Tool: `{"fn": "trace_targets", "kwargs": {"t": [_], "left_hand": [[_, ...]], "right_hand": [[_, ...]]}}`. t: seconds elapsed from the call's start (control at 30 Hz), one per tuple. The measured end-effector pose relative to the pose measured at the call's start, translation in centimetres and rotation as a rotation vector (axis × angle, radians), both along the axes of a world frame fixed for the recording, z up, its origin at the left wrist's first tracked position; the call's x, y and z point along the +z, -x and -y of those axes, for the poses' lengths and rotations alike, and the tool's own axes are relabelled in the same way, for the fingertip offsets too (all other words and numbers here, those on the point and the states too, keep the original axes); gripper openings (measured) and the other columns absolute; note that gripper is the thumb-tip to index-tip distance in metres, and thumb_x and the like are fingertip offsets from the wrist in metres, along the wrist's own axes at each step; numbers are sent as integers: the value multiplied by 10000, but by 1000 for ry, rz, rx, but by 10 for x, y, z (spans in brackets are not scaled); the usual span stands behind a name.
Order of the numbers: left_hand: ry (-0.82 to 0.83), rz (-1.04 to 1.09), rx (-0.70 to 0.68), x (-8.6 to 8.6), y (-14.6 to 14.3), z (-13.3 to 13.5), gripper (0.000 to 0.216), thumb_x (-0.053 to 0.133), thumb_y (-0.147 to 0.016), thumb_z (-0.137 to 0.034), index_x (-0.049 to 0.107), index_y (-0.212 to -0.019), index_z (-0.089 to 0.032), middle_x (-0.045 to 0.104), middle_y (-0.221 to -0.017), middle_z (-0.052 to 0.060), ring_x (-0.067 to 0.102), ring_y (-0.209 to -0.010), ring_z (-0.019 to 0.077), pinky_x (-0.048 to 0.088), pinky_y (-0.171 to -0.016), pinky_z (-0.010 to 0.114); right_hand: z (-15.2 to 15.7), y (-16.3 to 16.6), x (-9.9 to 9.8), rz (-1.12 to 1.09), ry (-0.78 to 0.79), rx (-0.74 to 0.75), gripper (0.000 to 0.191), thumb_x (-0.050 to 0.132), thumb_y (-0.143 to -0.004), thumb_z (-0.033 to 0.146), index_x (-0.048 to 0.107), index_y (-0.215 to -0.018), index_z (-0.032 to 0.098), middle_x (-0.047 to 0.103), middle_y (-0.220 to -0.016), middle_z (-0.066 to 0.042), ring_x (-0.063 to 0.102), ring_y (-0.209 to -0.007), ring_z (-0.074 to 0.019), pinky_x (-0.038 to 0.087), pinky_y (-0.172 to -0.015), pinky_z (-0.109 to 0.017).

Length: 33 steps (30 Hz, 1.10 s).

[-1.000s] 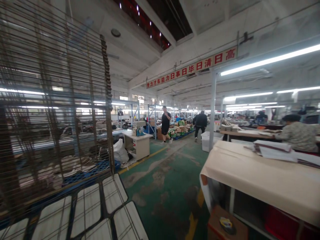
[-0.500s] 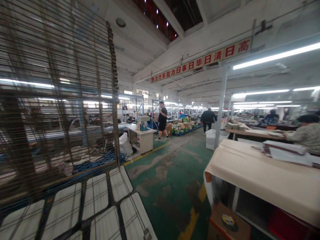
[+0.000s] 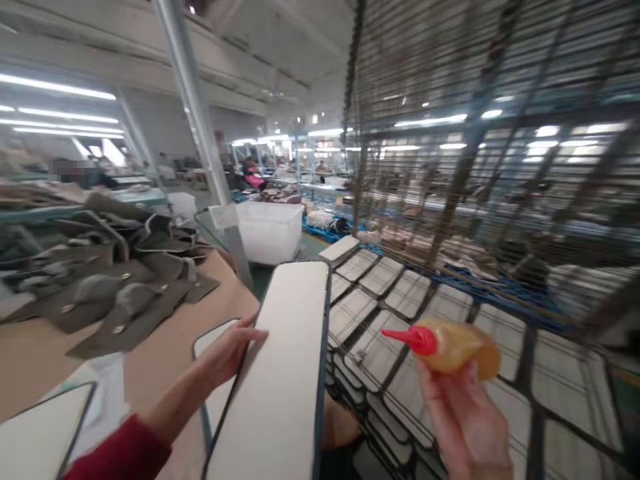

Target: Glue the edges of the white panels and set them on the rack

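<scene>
My left hand (image 3: 227, 352) grips the left edge of a long white panel with a dark rim (image 3: 285, 373), holding it over the edge of the tan table (image 3: 45, 347). My right hand (image 3: 463, 417) is closed on a soft yellow glue bottle with a red nozzle (image 3: 445, 345), the nozzle pointing left toward the panel. A red sleeve covers my left forearm.
A wire drying rack (image 3: 480, 167) rises at right, its lowest shelf (image 3: 400, 313) filled with several white panels. Grey cut pieces (image 3: 110, 273) are heaped on the table at left; two more white panels (image 3: 35, 433) lie near me. A white bin (image 3: 270, 230) and steel post (image 3: 200, 133) stand behind.
The view has swung from the factory aisle to the table and rack. Both my hands have come into view, with the white panel and the glue bottle in them.
</scene>
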<state>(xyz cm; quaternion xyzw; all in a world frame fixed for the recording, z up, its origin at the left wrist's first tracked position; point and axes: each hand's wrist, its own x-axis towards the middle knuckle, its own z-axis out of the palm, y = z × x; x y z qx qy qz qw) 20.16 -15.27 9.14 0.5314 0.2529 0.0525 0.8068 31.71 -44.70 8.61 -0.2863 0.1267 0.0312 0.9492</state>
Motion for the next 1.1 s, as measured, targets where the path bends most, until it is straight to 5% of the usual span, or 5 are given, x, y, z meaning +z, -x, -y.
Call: {"fn": "trace_targets", "kwargs": {"t": [0.17,0.4,0.57,1.1], "left_hand": [[-2,11,71,-5,17,-17,673,652,-592,-83,482,-1236,-180,716,-884,53,677,-691,214,524,-596,272],[15,1,107,-6,39,-45,693,622,-598,-61,466,-1260,-198,715,-817,31,667,-658,198,532,-590,283],[16,25,115,-3,45,-60,693,636,-572,-67,494,-1239,-190,713,-837,37,660,-631,195,535,-580,289],[56,47,109,-11,53,-105,705,653,-548,-84,523,-1233,-183,709,-843,50,663,-667,222,528,-585,302]], "right_hand": [[-35,-10,-2,182,167,50,407,750,-593,306,658,-980,221,598,-1180,-29,573,-1023,-187,527,-760,-257],[-84,-24,-2,530,262,69,391,794,-526,194,660,-890,247,663,-844,31,595,-873,-147,484,-824,-293],[-110,-25,2,634,330,90,443,802,-501,173,653,-913,236,661,-859,25,592,-849,-145,482,-809,-284],[-153,-11,-9,629,405,165,357,810,-448,158,667,-771,213,664,-742,37,599,-687,-113,516,-663,-196]]}}
